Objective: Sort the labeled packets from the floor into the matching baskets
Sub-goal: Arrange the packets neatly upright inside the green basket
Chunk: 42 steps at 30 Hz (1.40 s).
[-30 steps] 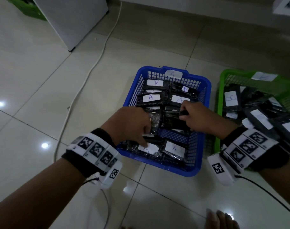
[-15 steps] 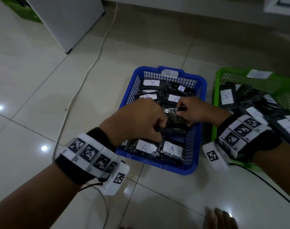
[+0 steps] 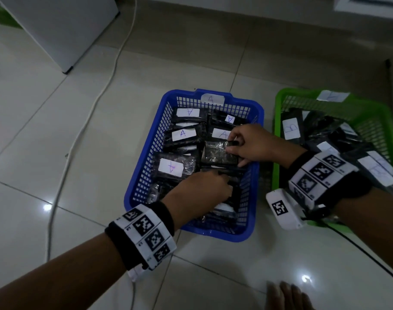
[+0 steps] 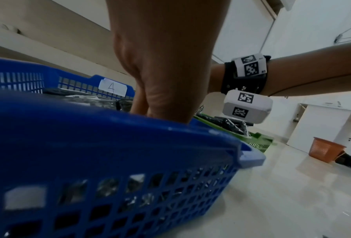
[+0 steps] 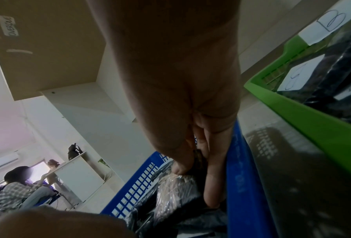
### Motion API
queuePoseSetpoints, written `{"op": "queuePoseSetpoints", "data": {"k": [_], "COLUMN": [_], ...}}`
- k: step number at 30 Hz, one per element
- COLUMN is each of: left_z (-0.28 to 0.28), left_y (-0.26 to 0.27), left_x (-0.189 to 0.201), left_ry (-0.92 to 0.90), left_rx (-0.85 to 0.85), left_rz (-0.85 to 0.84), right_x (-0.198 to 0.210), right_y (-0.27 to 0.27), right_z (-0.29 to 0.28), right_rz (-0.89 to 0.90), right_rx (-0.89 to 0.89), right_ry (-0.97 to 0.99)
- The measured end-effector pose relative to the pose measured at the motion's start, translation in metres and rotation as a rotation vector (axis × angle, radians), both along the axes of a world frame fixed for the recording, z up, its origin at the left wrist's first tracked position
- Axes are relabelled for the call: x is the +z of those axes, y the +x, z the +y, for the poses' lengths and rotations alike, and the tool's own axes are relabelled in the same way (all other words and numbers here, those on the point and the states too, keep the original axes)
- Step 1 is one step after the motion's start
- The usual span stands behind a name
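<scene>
I am arranging packets in the blue basket point(image 3: 144, 175), my right hand point(image 3: 251, 142) pinching a black packet point(image 3: 215, 153) by its edge, my left hand point(image 3: 202, 189) apparently curled among others, so next I must lay it flat.

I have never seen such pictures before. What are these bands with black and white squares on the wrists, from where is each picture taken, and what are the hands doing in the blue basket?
No machine here: a person works with bare hands. The patterned bands are wrist straps carrying small cameras. The wide picture comes from a camera on the head, looking down; the other two look along each hand from the wrists.

On the tiled floor stand a blue basket tagged A and a green basket whose packets read B. Both hold black plastic-wrapped packets with white labels.

The right hand pinches a black packet inside the blue basket. The left hand reaches in among the packets nearer the person; its fingertips are hidden, so what it holds cannot be told.
</scene>
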<state>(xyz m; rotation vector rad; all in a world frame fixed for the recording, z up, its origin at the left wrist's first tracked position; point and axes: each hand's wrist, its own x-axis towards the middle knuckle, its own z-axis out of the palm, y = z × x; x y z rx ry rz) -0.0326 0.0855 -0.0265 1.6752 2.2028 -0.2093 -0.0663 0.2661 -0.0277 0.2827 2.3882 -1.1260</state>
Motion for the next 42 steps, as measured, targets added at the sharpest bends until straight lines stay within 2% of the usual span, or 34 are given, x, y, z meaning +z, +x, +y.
{"op": "queuePoseSetpoints", "data": {"k": [2, 4, 10, 15, 17, 21, 23, 25, 29, 32, 34, 37, 40, 42], "left_z": [-0.001, 0.001, -0.005, -0.012, -0.012, -0.030, -0.048, -0.066, -0.086, -0.093, -0.093, -0.090, -0.089, -0.090], "left_y": [-0.002, -0.009, -0.010, -0.010, -0.010, -0.039, -0.061, -0.074, -0.073, -0.075, -0.078, -0.084, -0.089, -0.091], "left_x": [0.004, -0.010, -0.037, -0.041, -0.041, -0.007, 0.010, 0.010, -0.010, -0.019, -0.020, -0.019, -0.022, -0.024], "left_ry": [0.052, 0.065, 0.008, 0.038, 0.005, 0.169, 0.241, 0.228, 0.156, 0.154, 0.169, 0.169, 0.142, 0.128], "left_rx": [0.124, 0.149, 0.246, 0.212, 0.217, 0.311, 0.351, 0.364, 0.412, 0.371, 0.328, 0.318, 0.310, 0.301], "left_rz": [-0.073, -0.111, -0.071, 0.027, 0.014, -0.226, -0.195, -0.121, -0.132, -0.075, -0.051, -0.041, -0.022, -0.014], "right_x": [-0.001, -0.002, -0.005, -0.007, -0.005, 0.003, 0.006, 0.004, 0.004, 0.004, 0.001, -0.004, -0.011, -0.014], "right_y": [0.000, -0.001, 0.004, 0.006, 0.006, 0.011, 0.019, 0.026, 0.033, 0.040, 0.046, 0.052, 0.057, 0.062], "right_z": [0.001, 0.002, 0.001, 0.000, 0.000, 0.006, 0.003, -0.006, -0.018, -0.015, -0.014, -0.015, -0.016, -0.018], "right_rz": [-0.005, 0.003, 0.036, 0.087, 0.103, 0.094, 0.092, 0.149, 0.248, 0.419, 0.502, 0.471, 0.374, 0.300], "right_rx": [0.000, 0.006, 0.071, 0.069, 0.074, 0.142, 0.222, 0.286, 0.260, 0.265, 0.329, 0.432, 0.542, 0.555], "right_ry": [-0.011, -0.008, 0.045, 0.077, 0.102, 0.146, 0.133, 0.174, 0.148, 0.139, 0.136, 0.094, 0.089, 0.077]}}
